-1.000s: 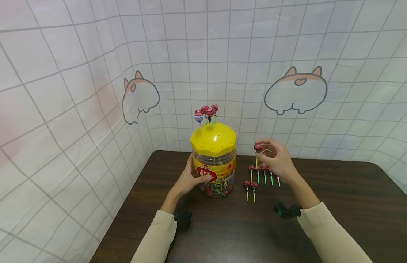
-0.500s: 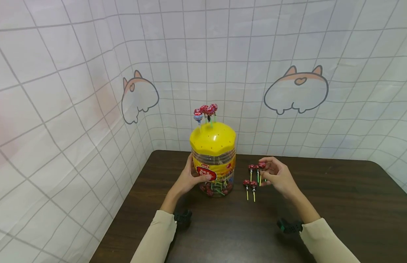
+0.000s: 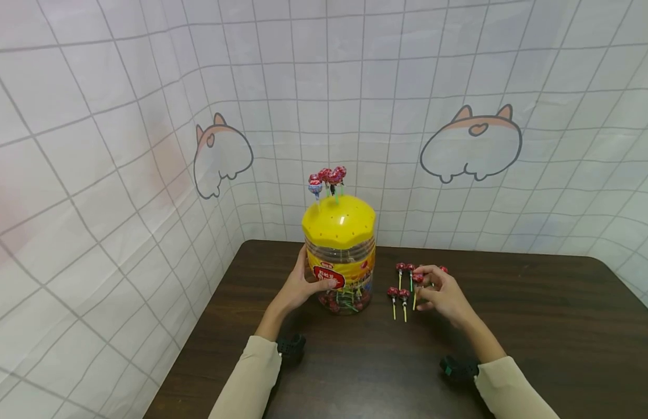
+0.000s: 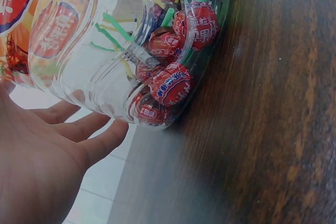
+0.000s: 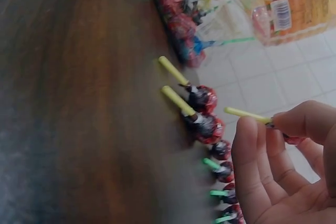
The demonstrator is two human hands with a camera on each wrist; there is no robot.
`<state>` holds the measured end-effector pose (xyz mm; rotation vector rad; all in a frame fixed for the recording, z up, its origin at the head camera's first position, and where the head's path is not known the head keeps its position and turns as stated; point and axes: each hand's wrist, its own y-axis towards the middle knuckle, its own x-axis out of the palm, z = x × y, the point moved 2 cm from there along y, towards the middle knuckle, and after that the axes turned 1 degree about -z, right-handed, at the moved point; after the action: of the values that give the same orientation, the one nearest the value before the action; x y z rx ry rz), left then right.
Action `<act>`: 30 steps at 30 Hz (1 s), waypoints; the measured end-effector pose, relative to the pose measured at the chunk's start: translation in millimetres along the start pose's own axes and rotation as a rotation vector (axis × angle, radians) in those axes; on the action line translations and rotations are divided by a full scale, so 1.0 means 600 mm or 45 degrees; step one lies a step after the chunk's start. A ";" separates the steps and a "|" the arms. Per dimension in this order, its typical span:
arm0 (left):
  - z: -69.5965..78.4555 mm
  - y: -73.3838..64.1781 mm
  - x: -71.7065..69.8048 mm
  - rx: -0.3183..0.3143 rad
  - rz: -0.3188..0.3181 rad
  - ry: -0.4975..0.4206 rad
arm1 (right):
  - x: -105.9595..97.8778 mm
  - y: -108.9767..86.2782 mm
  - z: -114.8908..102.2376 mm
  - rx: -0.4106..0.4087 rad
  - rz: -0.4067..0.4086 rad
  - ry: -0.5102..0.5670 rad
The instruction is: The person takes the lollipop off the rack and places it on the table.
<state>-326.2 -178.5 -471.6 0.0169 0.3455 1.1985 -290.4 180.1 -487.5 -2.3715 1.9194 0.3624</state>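
Note:
In the head view my left hand (image 3: 296, 289) grips the left side of a clear plastic candy jar (image 3: 350, 269), thumb on the label. Several red lollipops (image 3: 331, 174) and a blue-and-red one (image 3: 315, 187) stand upright in its yellow holed lid (image 3: 342, 228). More lollipops (image 4: 170, 83) lie inside, seen through the wall in the left wrist view. My right hand (image 3: 445, 298) pinches a red lollipop just under its head, its yellow stick (image 5: 244, 114) pointing past my fingers. That hand is low over the table beside two yellow-stick lollipops (image 5: 205, 128) lying in front; it partly hides a back row of lollipops (image 3: 400, 267).
The dark wood table (image 3: 355, 372) runs to a white grid-patterned curtain (image 3: 345, 116) at the back and left. The jar stands near the table's far edge. Black wrist cameras (image 3: 458, 369) sit under both forearms.
My right hand has lowered the lollipop from above the back row and brought it toward me, right of the front pair. The left hand and jar have stayed in place.

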 end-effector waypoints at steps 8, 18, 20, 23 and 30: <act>-0.003 -0.003 0.002 -0.002 -0.007 -0.017 | 0.001 -0.005 0.018 0.103 -0.059 -0.052; 0.001 0.000 -0.001 0.013 -0.005 -0.012 | -0.002 -0.005 0.018 0.108 -0.088 -0.185; 0.002 0.000 -0.001 0.010 -0.008 -0.006 | -0.003 -0.005 0.019 0.107 -0.088 -0.237; 0.005 -0.002 -0.001 -0.005 -0.015 -0.006 | -0.005 -0.005 0.021 0.103 -0.088 -0.322; 0.009 -0.004 0.001 -0.017 -0.027 -0.034 | -0.009 -0.005 0.024 0.080 -0.089 -0.442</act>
<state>-322.4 -178.0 -467.1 0.0175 0.3137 1.1789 -290.6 188.7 -500.7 -2.1568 1.6630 0.6493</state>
